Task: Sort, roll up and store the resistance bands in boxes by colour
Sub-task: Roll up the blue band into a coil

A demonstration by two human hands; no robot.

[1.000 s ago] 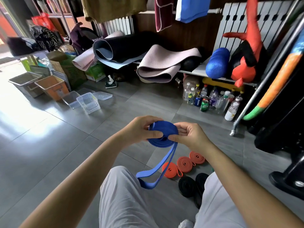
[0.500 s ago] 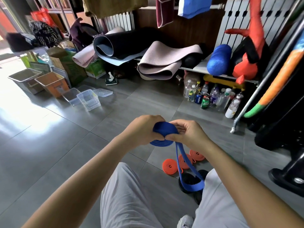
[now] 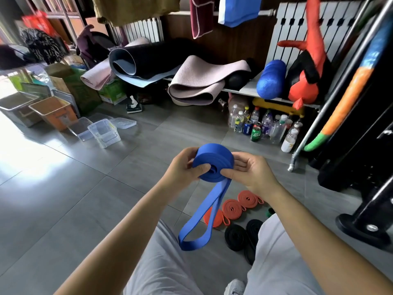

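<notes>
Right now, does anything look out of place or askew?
Nothing stands out. The left hand and right hand hold the half-rolled blue band, tail hanging; orange rolls and black rolls lie coiled on the floor.

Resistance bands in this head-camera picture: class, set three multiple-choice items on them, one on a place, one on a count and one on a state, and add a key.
1. Where do the rolled orange bands lie?
A. in a clear box
B. on the floor by the person's legs
C. on the shelf

2. How many rolled orange bands are there?
A. one
B. six
C. three

3. What state is the blue band in?
A. partly rolled, with a loop hanging
B. fully rolled
C. flat on the floor

Key:
1 B: they lie on the grey tiles beside the black rolls.
2 C: three orange coils lie in a row, one partly behind the blue loop.
3 A: the left hand and right hand grip the roll while a loop hangs below it.
</notes>
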